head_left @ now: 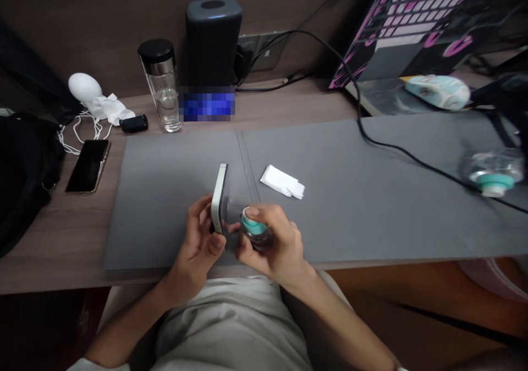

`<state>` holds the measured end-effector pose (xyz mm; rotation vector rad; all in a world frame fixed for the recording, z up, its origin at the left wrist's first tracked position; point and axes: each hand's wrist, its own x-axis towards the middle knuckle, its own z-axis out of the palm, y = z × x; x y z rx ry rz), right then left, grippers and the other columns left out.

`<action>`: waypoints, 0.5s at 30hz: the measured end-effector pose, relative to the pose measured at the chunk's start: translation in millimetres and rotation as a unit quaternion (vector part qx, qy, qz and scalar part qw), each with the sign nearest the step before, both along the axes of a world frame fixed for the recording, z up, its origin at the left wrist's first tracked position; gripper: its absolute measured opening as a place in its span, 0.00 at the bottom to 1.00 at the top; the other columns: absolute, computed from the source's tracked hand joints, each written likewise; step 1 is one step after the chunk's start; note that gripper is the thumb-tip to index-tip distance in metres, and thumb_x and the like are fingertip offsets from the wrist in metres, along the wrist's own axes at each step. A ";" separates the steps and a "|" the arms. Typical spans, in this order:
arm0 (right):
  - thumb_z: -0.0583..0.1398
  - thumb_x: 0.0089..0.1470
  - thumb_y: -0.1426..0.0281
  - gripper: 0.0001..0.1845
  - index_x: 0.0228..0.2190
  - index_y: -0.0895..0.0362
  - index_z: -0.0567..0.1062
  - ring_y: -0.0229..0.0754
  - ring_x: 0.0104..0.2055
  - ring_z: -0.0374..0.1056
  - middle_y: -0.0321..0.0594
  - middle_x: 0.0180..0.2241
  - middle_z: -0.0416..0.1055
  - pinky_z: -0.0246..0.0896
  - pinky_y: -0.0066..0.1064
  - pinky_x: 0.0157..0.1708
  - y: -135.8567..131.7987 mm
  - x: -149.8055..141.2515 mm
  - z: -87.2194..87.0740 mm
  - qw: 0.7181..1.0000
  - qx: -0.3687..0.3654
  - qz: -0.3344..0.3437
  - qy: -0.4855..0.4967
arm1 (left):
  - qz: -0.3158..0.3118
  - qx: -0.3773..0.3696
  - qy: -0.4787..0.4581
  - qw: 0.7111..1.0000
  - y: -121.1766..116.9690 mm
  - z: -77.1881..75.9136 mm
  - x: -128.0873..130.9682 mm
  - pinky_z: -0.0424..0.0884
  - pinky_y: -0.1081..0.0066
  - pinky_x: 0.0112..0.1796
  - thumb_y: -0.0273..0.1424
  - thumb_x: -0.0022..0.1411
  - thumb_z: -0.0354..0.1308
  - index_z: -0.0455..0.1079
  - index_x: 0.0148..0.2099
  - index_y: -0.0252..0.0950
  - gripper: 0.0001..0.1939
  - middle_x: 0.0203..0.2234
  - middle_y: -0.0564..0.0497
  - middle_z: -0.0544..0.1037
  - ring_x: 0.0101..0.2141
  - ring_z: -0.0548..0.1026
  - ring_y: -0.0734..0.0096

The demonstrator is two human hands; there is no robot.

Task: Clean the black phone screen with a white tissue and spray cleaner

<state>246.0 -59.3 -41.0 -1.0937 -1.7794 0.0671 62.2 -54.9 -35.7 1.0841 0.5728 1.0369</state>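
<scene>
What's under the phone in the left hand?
The grey desk mat lies below the smartphone and left hand; the patch beneath them is hidden, so anything there can't be seen.

Phone [218, 198] left of small bottle [258, 232]

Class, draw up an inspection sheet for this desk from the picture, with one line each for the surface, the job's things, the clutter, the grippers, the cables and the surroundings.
Surface: grey desk mat on a wood-toned desk.
Job's things: smartphone standing on edge; small round container with a teal cap.
Grippers: left hand holds the smartphone; right hand grips the container.
Clutter: folded white tissue on the mat; blurred teal-capped bottle; black phone; glass tumbler.
Cables: black cable across the mat; white cable at the desk's left.
Surroundings: black bag; wall socket; teal mouse.
</scene>
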 end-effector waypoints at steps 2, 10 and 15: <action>0.62 0.59 0.73 0.29 0.60 0.46 0.66 0.42 0.36 0.79 0.38 0.40 0.78 0.73 0.29 0.26 0.4 0.9 -2.6 1.000 0.004 -0.001 0.015 | 0.003 -0.001 0.004 1.000 -0.3 0.2 0.2 0.63 0.56 0.69 0.41 0.77 0.59 0.60 0.71 0.54 0.25 0.68 0.50 0.67 0.65 0.68 0.63; 0.62 0.64 0.68 0.37 0.70 0.40 0.58 0.49 0.43 0.78 0.49 0.59 0.70 0.77 0.42 0.35 2.2 20.7 2.7 0.985 -0.002 -0.071 0.157 | 0.024 -0.096 -0.041 0.994 2.0 7.5 5.8 0.70 0.44 0.64 0.47 0.77 0.57 0.63 0.70 0.51 0.24 0.69 0.46 0.69 0.67 0.70 0.52; 0.62 0.68 0.61 0.41 0.75 0.41 0.52 0.58 0.57 0.73 0.52 0.64 0.67 0.75 0.52 0.51 11.0 68.9 22.4 0.965 -0.060 -0.210 0.148 | -0.013 -0.205 -0.084 0.975 13.6 22.0 4.1 0.81 0.45 0.53 0.56 0.77 0.49 0.65 0.70 0.44 0.31 0.67 0.40 0.73 0.66 0.72 0.43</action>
